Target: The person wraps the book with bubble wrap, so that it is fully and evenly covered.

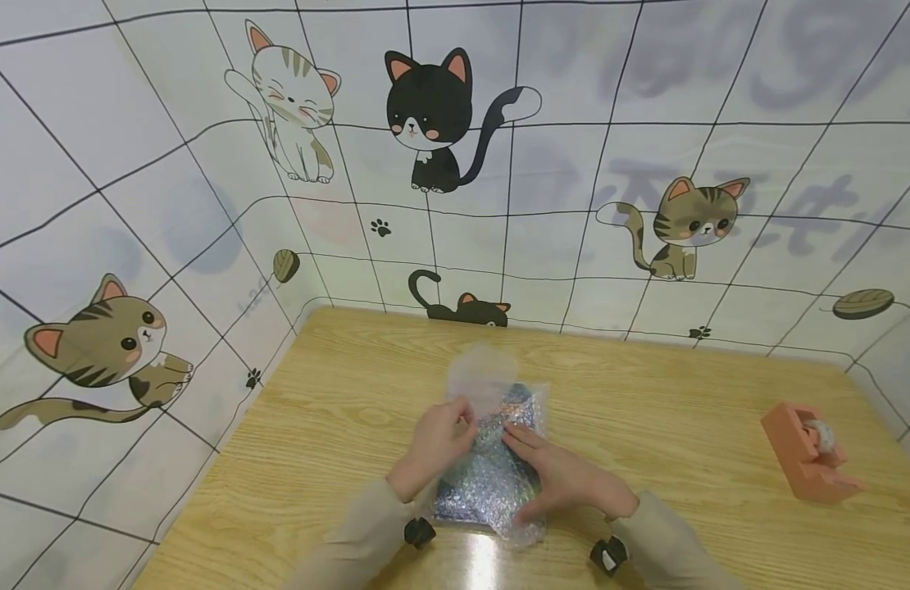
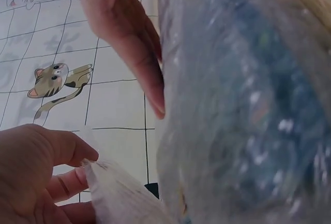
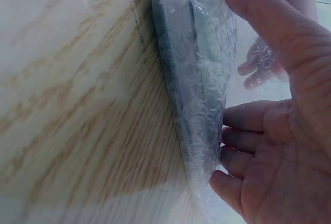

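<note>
A flat, dark bluish item wrapped in clear bubble wrap (image 1: 480, 487) lies on the table between the two hands. My left hand (image 1: 434, 442) pinches the edge of a loose bubble wrap flap (image 2: 121, 190) between thumb and finger at the package's upper left. That flap stands up past the far end of the package. With fingers spread, my right hand (image 1: 573, 479) rests on the package's right side, fingertips touching the wrap. Seen edge-on in the right wrist view, the package (image 3: 194, 84) shows a thin side under wrinkled plastic. What exactly is inside cannot be made out.
An orange tape dispenser (image 1: 805, 459) with a roll of tape stands at the right of the wooden table (image 1: 662, 418). A cloth with cat drawings and a grid (image 1: 558, 172) hangs behind the table and along its left side.
</note>
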A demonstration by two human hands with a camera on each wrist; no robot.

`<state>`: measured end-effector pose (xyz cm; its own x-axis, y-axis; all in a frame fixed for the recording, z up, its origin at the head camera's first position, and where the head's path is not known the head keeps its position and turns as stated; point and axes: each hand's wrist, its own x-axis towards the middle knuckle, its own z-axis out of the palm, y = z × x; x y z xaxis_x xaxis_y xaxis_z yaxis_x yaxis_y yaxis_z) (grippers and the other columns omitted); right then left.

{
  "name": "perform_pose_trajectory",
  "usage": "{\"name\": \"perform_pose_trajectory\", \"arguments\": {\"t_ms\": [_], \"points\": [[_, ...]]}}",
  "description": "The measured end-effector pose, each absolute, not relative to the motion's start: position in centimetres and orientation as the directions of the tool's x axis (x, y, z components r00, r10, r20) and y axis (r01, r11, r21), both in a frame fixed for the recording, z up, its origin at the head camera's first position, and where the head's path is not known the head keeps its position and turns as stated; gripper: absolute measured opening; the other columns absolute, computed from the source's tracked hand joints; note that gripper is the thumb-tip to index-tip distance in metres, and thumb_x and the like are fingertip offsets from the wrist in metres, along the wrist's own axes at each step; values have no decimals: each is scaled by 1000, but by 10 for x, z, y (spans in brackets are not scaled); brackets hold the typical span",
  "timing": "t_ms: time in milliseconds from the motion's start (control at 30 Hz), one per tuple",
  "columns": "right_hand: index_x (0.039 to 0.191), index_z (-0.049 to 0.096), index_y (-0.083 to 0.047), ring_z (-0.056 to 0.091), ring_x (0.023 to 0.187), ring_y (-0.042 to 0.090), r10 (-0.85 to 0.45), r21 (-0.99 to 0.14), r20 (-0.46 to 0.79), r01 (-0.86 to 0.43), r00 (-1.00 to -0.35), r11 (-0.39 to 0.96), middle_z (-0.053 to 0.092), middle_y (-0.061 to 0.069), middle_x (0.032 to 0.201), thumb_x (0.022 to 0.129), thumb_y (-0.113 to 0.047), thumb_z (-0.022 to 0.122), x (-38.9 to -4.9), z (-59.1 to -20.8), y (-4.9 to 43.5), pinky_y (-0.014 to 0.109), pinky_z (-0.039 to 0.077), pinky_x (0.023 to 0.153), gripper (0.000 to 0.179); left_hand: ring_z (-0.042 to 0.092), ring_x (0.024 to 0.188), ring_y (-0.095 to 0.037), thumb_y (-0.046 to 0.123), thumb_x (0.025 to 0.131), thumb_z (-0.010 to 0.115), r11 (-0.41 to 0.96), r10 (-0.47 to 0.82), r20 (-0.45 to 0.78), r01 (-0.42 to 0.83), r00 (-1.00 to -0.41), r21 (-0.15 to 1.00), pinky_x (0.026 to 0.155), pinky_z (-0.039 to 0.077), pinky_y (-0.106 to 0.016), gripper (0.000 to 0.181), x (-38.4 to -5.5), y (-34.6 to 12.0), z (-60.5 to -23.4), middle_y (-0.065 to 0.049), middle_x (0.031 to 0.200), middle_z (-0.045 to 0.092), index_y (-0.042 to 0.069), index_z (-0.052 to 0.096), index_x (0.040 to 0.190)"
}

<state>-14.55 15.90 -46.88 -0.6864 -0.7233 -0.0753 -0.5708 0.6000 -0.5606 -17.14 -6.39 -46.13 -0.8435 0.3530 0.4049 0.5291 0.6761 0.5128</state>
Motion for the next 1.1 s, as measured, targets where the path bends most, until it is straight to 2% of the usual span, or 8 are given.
{"name": "perform_pose_trajectory", "arguments": {"t_ms": [167,300,400,567,833,1100], "points": [[142,28,8,18,137,41,-718,-564,-84,-562,-691,606,19,23,151,65,-49,79,-145,-469,158,52,25,106,108,44,49,-10,6,74,66,727,355,366,500,-860,470,42,36,-23,11,-169,-56,-463,0,58,55,10,56,70],[142,29,9,18,137,41,-719,-560,-77,-567,-691,604,20,23,151,65,-49,79,-145,-469,158,52,25,106,109,41,49,-8,11,74,68,751,357,311,469,-881,465,42,33,-21,12,-168,-54,-466,2,58,52,10,57,70],[142,29,9,18,137,41,-721,-562,-73,-569,-689,601,20,24,151,65,-49,79,-145,-469,158,51,24,106,108,43,52,-9,15,74,69,766,359,294,459,-886,451,43,34,-21,13,-168,-54,-469,2,61,53,9,58,71],[140,29,11,20,135,44,-727,-552,-57,-585,-684,594,22,27,149,64,-50,79,-145,-470,159,52,25,105,110,52,63,-15,22,72,72,757,392,274,477,-878,447,49,40,-24,21,-166,-57,-471,-4,72,59,5,61,77],[140,29,12,22,134,45,-733,-542,-38,-602,-679,586,23,30,147,64,-51,79,-145,-471,159,53,26,105,111,52,90,-22,36,64,81,775,474,146,490,-869,400,68,49,-32,54,-163,-61,-472,-8,101,55,4,61,104],[139,30,12,22,134,46,-736,-539,-26,-611,-676,580,24,30,147,64,-51,79,-145,-472,159,53,26,104,110,51,97,-24,41,64,82,801,480,112,487,-870,348,70,51,-35,58,-162,-59,-472,-10,108,54,6,64,107]]}}
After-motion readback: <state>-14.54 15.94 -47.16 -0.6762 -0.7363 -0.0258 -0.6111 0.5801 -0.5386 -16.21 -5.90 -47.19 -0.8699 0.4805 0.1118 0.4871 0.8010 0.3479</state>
